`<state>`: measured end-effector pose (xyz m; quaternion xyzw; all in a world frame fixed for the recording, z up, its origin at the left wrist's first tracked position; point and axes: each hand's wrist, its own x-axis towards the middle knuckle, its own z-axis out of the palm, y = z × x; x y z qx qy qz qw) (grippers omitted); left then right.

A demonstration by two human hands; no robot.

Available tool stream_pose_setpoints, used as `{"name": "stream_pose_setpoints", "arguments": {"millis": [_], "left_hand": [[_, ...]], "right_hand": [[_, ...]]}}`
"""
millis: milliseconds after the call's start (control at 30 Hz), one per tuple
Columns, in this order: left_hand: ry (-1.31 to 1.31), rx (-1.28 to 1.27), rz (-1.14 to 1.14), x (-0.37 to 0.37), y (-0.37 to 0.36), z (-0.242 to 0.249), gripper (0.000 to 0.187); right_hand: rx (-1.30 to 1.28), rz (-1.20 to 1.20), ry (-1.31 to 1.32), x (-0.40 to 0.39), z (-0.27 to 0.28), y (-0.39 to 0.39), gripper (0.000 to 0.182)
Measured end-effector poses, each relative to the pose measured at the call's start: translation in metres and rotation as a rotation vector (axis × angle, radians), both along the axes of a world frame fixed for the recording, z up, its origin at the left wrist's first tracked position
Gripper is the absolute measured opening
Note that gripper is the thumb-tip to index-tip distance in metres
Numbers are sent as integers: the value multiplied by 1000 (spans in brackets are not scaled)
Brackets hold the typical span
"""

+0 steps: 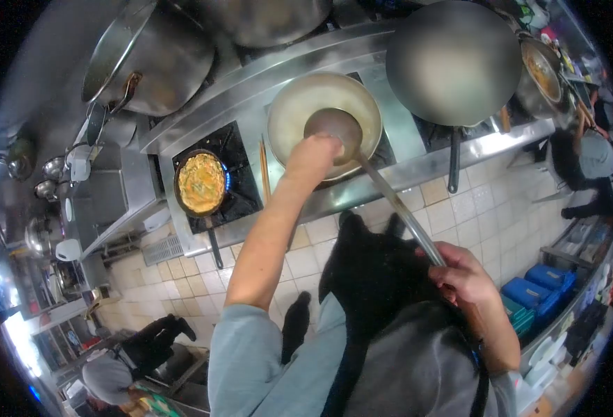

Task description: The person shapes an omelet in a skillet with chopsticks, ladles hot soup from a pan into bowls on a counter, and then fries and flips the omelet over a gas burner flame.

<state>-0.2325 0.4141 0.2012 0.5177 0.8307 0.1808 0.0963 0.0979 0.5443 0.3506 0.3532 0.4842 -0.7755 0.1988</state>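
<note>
The right hand (468, 276) has its fingers around the ladle (404, 215); the left hand's (316, 154) are unclear. The omelette (200, 184) looks mostly set.

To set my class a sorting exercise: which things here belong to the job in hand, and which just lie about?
In hand:
ladle, its handle in the right hand, left hand at its bowl
wide pale pan beneath
perhaps frying pan, beside a lit flame

Apparently lying about:
wooden sticks beside the pale pan
blue containers
</note>
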Motion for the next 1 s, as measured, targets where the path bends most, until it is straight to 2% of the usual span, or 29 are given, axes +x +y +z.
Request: {"name": "stream_pose_setpoints", "arguments": {"millis": [67, 133, 200, 233, 267, 300, 367, 400, 533, 600, 667, 700, 833, 900, 1000], "left_hand": [[4, -46, 2, 3, -2, 7, 9], [60, 218, 134, 8, -17, 31, 14], [127, 280, 383, 17, -40, 60, 19], [108, 269, 468, 20, -55, 66, 20], [91, 258, 552, 24, -71, 72, 22], [-2, 118, 620, 31, -86, 72, 33], [25, -152, 619, 50, -109, 50, 46], [-114, -374, 691, 60, -110, 42, 58], [-306, -464, 703, 80, -114, 18, 61], [-388, -494, 713, 82, -116, 2, 61], [-370, -461, 732, 84, -122, -19, 55], [-522, -408, 750, 80, -128, -35, 55], [-416, -287, 749, 89, -134, -50, 49], [-216, -196, 707, 95, -134, -48, 48], [-299, -261, 741, 92, -131, -33, 51]], "right_hand": [[-43, -14, 12, 0, -2, 5, 40], [-94, -27, 24, -5, -4, 9, 39], [61, 61, 65, -14, -3, 14, 40], [59, 62, 69, -17, -7, 15, 40], [377, 173, 166, -20, -16, 15, 41], [697, 279, 265, -23, -21, 15, 43], [729, 244, 287, -27, -25, 17, 45], [763, 209, 302, -28, -25, 18, 47], [732, 148, 310, -14, -19, 26, 44], [390, 3, 149, -5, -6, 32, 41], [353, -57, 154, 8, -8, 33, 40], [314, -102, 155, 17, -9, 36, 39], [184, -199, 158, 33, -11, 38, 40], [214, -265, 147, 40, -12, 33, 41], [177, -342, 161, 52, -9, 25, 43]]}}
